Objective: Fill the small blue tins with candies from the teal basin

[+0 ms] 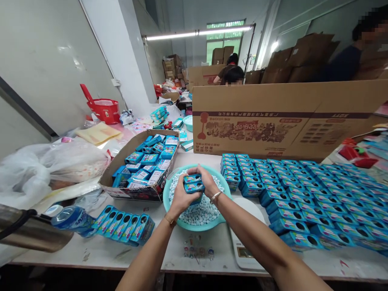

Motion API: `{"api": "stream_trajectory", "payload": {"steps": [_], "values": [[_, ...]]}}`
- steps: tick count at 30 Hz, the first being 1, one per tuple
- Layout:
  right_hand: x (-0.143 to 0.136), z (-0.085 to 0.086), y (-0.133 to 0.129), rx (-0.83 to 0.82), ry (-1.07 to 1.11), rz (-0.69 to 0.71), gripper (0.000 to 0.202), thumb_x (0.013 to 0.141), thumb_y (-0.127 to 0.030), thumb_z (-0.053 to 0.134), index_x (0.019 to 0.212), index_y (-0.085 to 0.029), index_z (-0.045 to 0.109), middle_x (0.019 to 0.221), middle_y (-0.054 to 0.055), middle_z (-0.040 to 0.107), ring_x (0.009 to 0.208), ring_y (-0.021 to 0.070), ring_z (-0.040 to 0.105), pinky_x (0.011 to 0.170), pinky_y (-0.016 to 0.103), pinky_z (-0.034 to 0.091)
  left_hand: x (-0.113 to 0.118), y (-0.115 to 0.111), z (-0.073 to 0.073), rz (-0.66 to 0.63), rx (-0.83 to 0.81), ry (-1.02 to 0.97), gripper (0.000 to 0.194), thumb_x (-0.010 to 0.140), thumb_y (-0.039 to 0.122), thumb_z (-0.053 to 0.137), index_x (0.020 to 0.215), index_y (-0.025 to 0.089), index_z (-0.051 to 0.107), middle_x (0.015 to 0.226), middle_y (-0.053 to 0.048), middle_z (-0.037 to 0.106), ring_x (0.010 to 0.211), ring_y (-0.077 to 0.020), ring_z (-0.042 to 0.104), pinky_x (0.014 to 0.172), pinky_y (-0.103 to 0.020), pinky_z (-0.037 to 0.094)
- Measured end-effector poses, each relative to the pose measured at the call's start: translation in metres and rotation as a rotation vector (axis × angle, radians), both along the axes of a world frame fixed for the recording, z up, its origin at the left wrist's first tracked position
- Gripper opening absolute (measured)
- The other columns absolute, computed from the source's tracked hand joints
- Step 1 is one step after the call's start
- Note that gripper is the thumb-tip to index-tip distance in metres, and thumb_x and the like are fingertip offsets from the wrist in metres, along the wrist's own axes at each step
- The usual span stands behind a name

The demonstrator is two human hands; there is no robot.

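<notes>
"What do we have at the left edge?"

"We see plastic bags (27, 169) at mid-left, with a metal flask (33, 232) below them and, just beside it, a blue bottle (72, 219) lying tilted."

"And next?"

"A short row of boxes (121, 226) stands at lower left, holes facing up. Above it, left of centre, we find a carton (121, 159) with more blue boxes jumbled inside."

"The hands, then?"

"At the centre our left hand (180, 198) grips the near left side of the held boxes (194, 186), at least two of them pressed together. They are over a turquoise bowl (200, 227) of pale pellets (197, 216). Our right hand (209, 182) closes round their other side, so both hands grasp them."

"Further right?"

"We have a white scale (251, 206) at lower centre-right, partly under our forearm. A cardboard panel (257, 97) stands on edge above, and many boxes (291, 192) fill the lower right in rows, holes showing."

"The far end?"

"Upper right, we see a person (342, 62) in dark clothing."
</notes>
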State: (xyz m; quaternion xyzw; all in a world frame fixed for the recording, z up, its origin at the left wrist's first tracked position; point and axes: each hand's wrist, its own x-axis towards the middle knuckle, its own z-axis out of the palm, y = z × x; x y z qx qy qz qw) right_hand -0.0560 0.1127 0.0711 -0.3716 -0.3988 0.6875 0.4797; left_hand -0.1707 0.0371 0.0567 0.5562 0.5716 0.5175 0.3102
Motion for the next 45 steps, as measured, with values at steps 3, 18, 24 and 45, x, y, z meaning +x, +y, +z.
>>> {"api": "stream_trajectory", "payload": {"steps": [3,18,24,45], "values": [[-0.006,0.003,-0.002,0.005,0.015,0.010,0.044,0.084,-0.061,0.054,0.086,-0.021,0.072,0.083,0.006,0.075,0.091,0.0236,0.067,0.088,0.036,0.049,0.003,0.001,0.000,-0.001,-0.005,-0.045,0.071,0.053,0.027,0.081,0.117,0.021,0.049,0.101,-0.002,0.066,0.090,-0.0218,0.066,0.084,-0.037,0.054],[0.050,-0.067,-0.020,0.784,-1.180,0.457,0.053,0.085,-0.041,0.063,0.135,-0.023,0.058,0.136,0.017,0.055,0.122,0.0335,0.048,0.106,0.049,0.035,-0.030,-0.083,-0.003,-0.015,0.172,-0.272,0.084,0.053,0.062,0.083,0.117,0.025,0.044,0.119,-0.011,0.059,0.118,-0.0313,0.060,0.102,-0.043,0.049],[0.039,-0.057,-0.030,0.815,-1.364,0.489,0.028,0.097,-0.033,0.047,0.117,-0.023,0.064,0.106,0.009,0.061,0.092,0.0223,0.056,0.076,0.031,0.040,-0.024,-0.093,-0.003,-0.051,0.121,-0.304,0.080,0.053,0.058,0.084,0.114,0.025,0.045,0.116,-0.012,0.057,0.113,-0.0328,0.061,0.098,-0.045,0.052],[0.047,-0.063,-0.020,0.781,-1.342,0.283,0.022,0.092,-0.031,0.048,0.088,-0.022,0.067,0.093,0.008,0.067,0.090,0.0230,0.062,0.076,0.032,0.041,-0.012,-0.159,-0.115,1.018,0.091,0.240,0.065,0.079,0.043,0.072,0.129,0.022,0.037,0.138,-0.017,0.037,0.137,-0.0345,0.039,0.115,-0.054,0.033]]}}
